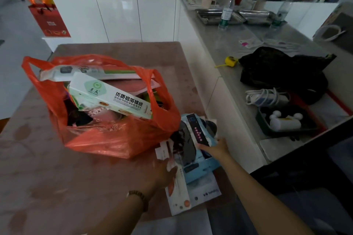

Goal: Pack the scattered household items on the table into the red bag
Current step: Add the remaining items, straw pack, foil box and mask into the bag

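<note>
The red plastic bag [114, 139] stands open on the brown table [47, 168], stuffed with items. A white-green foil box [114, 99] and a long white package [91, 72] poke out of its top. Just right of the bag lies a pile of flat packages [194, 175]: light blue boxes, a white carton and dark packets. My left hand [164, 175] rests on the pile's left edge, fingers on the white carton. My right hand [215, 148] grips a slim dark package with pink dots [196, 130] at the top of the pile.
A grey counter [238, 44] runs along the right, holding a black bag [282, 70], a yellow tape measure [231, 61], water bottles, steel trays, a coiled white cable and a dark tray with white objects. White cabinets stand behind; a red gift bag [49, 19] hangs at back left.
</note>
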Available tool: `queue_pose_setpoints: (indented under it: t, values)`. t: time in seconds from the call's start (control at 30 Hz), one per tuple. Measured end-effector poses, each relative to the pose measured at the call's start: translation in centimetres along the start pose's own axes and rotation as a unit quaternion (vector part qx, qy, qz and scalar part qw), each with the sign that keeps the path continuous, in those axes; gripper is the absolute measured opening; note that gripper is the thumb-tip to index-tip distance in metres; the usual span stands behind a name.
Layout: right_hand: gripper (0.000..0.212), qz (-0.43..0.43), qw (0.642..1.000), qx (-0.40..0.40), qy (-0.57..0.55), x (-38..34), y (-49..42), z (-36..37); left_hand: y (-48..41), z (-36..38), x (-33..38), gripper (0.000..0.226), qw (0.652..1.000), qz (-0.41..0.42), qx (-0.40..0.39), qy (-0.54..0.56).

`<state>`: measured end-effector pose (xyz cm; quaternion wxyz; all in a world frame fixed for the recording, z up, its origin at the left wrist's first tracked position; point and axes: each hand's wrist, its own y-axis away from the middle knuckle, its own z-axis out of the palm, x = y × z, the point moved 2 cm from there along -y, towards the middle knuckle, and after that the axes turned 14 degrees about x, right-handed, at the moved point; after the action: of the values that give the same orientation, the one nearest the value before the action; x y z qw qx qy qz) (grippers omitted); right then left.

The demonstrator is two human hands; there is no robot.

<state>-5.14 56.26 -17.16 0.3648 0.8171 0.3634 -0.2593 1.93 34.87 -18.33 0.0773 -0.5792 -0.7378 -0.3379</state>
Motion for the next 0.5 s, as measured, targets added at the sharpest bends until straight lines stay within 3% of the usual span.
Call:
queue_pose_setpoints:
  t: [0.1, 0.23, 0.33, 0.43, 0.5]
  values:
    - [0.071, -0.024, 0.999, -0.025, -0.035, -0.8, 1.2, 1.4, 0.0, 0.3, -0.3, 0.056, 1.0, 0.013, -0.001, 0.001]
    - [0.075, -0.059, 0.998, -0.019, -0.023, -1.6, 1.7, 2.7, 0.4, 0.9, -0.7, 0.051, 0.997, 0.077, -0.005, 0.005]
    - [0.061, -0.015, 0.997, -0.036, -0.064, -1.4, 1.9, 2.0, 0.3, 1.2, -0.8, 0.055, 0.996, 0.071, -0.014, 0.059]
    - [0.055, 0.058, 0.989, -0.011, -0.134, -0.3, 2.3, -0.5, -0.4, 1.6, -2.0, 0.089, 0.985, 0.056, 0.016, 0.159]
    - [0.055, 0.089, 0.982, 0.014, -0.167, 0.5, 2.7, -2.6, -0.4, 1.3, -2.8, 0.077, 0.971, -0.018, 0.075, 0.227]
